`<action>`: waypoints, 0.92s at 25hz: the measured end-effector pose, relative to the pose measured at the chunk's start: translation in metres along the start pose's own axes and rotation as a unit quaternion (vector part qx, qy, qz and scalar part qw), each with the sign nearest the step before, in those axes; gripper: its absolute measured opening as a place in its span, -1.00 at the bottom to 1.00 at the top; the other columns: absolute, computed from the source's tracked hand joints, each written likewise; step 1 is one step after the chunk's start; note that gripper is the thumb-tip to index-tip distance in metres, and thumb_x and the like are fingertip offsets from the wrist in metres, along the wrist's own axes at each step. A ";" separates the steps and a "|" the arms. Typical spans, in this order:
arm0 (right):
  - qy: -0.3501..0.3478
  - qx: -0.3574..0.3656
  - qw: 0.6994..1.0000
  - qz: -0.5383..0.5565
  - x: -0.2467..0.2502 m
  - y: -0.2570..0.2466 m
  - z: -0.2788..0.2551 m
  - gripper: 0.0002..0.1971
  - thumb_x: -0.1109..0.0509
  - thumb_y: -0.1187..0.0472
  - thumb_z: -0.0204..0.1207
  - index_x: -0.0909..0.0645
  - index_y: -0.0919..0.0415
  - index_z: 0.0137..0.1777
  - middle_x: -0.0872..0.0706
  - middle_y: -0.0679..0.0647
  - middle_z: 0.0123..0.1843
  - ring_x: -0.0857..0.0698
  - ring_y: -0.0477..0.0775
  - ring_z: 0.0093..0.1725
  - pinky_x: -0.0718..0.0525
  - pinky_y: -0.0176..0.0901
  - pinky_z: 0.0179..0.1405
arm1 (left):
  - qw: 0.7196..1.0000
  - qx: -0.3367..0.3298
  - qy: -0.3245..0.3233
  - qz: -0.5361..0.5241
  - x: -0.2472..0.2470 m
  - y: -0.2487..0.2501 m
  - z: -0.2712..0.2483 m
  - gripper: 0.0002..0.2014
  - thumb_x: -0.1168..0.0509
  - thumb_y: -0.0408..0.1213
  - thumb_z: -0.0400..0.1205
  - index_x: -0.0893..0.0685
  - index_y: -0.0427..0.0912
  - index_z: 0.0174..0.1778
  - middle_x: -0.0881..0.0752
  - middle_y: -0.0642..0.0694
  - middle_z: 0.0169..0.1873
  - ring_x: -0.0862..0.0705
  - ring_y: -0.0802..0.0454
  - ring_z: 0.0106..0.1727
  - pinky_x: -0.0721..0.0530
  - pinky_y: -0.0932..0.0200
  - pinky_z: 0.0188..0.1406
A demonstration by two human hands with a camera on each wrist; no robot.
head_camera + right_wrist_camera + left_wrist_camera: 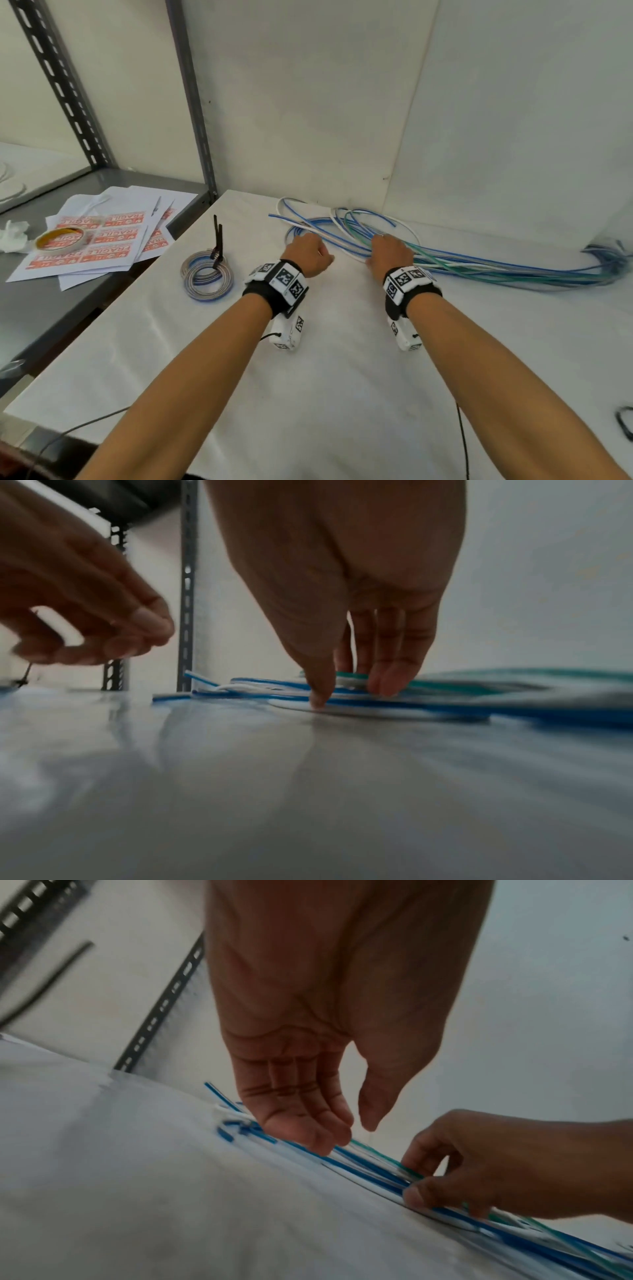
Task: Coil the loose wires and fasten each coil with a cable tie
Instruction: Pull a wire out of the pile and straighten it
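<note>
Loose blue, white and green wires (pixel 479 265) lie in long loops along the back of the white table (pixel 342 377) and trail off to the right. My right hand (pixel 390 255) pinches a few strands between thumb and fingers (pixel 352 693); this also shows in the left wrist view (pixel 416 1180). My left hand (pixel 308 253) is just left of it, fingers fairly straight, fingertips (pixel 325 1139) touching the wires (pixel 369 1169), thumb held apart, gripping nothing. A finished coil (pixel 207 279) with a black cable tie (pixel 217 240) standing up from it lies left of my left hand.
A wall rises right behind the wires. Left of the table a lower metal shelf (pixel 51 308) holds label sheets (pixel 113 236), a tape roll (pixel 60 240) and crumpled paper (pixel 13 234). A slotted upright (pixel 191 102) stands at the table's back left corner. Something black (pixel 625 421) lies at the right edge.
</note>
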State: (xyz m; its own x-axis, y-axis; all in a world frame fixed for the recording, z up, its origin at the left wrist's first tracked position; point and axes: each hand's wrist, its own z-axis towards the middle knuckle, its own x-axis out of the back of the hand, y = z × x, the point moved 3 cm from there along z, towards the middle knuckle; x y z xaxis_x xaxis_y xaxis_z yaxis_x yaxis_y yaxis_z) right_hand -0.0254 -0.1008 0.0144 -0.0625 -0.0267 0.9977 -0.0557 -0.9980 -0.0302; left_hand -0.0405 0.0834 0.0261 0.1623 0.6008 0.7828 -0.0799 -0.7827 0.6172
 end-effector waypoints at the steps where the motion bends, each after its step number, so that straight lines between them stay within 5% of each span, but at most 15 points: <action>1: 0.010 0.021 1.000 -0.020 0.005 0.004 0.000 -0.78 -0.28 0.34 0.69 -0.61 0.27 0.28 -0.69 0.27 0.28 -0.68 0.32 0.30 -0.64 0.07 0.13 | 0.998 0.000 -0.017 -0.059 -0.010 0.008 0.006 -0.69 -0.38 -0.03 0.69 -0.73 -0.25 -0.13 -0.83 -0.23 -0.13 -0.82 -0.17 -0.10 -0.79 0.05 -0.05; 5: 0.062 0.057 0.996 -0.013 0.020 0.012 -0.013 -0.84 -0.26 0.38 0.64 -0.66 0.21 0.02 -0.77 0.21 0.04 -0.74 0.31 0.09 -0.50 -0.03 -0.19 | 0.942 0.081 -0.067 -0.318 -0.036 0.041 0.017 -0.45 -0.26 0.16 0.72 -0.66 -0.37 0.16 -0.80 -0.28 -0.01 -0.76 -0.06 -0.26 -0.75 0.15 -0.37; 9: 0.066 0.092 0.994 0.002 0.035 0.027 -0.031 -0.83 -0.27 0.22 0.72 -0.70 0.19 0.08 -0.78 0.20 0.02 -0.74 0.33 0.07 -0.45 -0.04 -0.18 | 0.912 0.111 -0.037 -0.393 -0.038 0.065 0.023 -0.61 -0.43 0.01 0.67 -0.67 -0.33 -0.05 -0.79 -0.29 -0.04 -0.75 -0.06 -0.27 -0.79 0.20 -0.39; 13: 0.114 0.120 0.986 -0.029 0.049 0.034 -0.050 -0.90 -0.31 0.26 0.69 -0.64 0.13 0.10 -0.70 0.10 0.06 -0.72 0.27 0.06 -0.41 -0.03 -0.27 | 0.940 0.100 -0.031 -0.325 -0.030 0.073 0.025 -0.75 -0.43 -0.27 0.65 -0.71 -0.45 0.05 -0.82 -0.21 -0.21 -0.78 -0.04 -0.35 -0.78 0.20 -0.47; 15: 0.112 0.133 0.985 -0.008 0.045 0.032 -0.057 -0.92 -0.31 0.26 0.69 -0.58 0.15 0.12 -0.68 0.11 0.07 -0.71 0.29 0.04 -0.44 -0.01 -0.28 | 0.982 0.047 0.003 -0.186 -0.017 0.080 0.028 -0.72 -0.37 -0.27 0.57 -0.75 -0.45 0.03 -0.85 -0.23 -0.21 -0.85 -0.15 -0.25 -0.86 -0.01 -0.25; 17: 0.090 0.116 0.986 0.080 0.040 0.037 -0.059 -0.90 -0.30 0.25 0.66 -0.53 0.16 0.14 -0.72 0.16 0.05 -0.70 0.34 0.02 -0.54 0.07 -0.18 | 0.991 -0.026 0.063 -0.118 -0.002 0.095 0.023 -0.68 -0.29 -0.15 0.46 -0.79 -0.30 -0.07 -0.86 -0.24 -0.17 -0.86 -0.24 -0.12 -0.84 -0.15 -0.04; 20: 0.108 0.052 0.978 0.168 0.034 0.070 -0.055 -0.88 -0.27 0.25 0.67 -0.54 0.15 0.17 -0.68 0.18 0.09 -0.71 0.33 0.01 -0.59 0.07 -0.10 | 0.944 -0.104 0.143 -0.279 0.020 0.115 0.012 -0.77 -0.25 -0.14 0.68 -0.70 -0.12 -0.23 -0.84 -0.23 -0.27 -0.86 -0.22 -0.21 -0.84 -0.23 -0.07; 23: 0.112 -0.053 0.984 0.129 0.023 0.133 -0.056 -0.81 -0.17 0.16 0.78 -0.55 0.17 0.26 -0.65 0.24 0.14 -0.70 0.35 0.02 -0.57 0.04 -0.13 | 0.835 -0.068 0.193 -0.510 0.049 0.112 0.017 -0.71 -0.15 -0.18 0.83 -0.56 -0.17 -0.19 -0.68 -0.21 -0.37 -0.78 -0.18 -0.39 -0.85 -0.22 -0.20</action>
State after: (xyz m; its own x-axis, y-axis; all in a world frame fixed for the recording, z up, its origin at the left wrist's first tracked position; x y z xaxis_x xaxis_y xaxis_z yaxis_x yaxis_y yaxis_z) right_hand -0.0904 -0.2305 0.0303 -0.3050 -0.2533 0.9180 -0.1117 -0.9478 -0.2986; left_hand -0.0246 0.0222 0.1326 -0.1123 0.9722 -0.2056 -0.2083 0.1793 0.9615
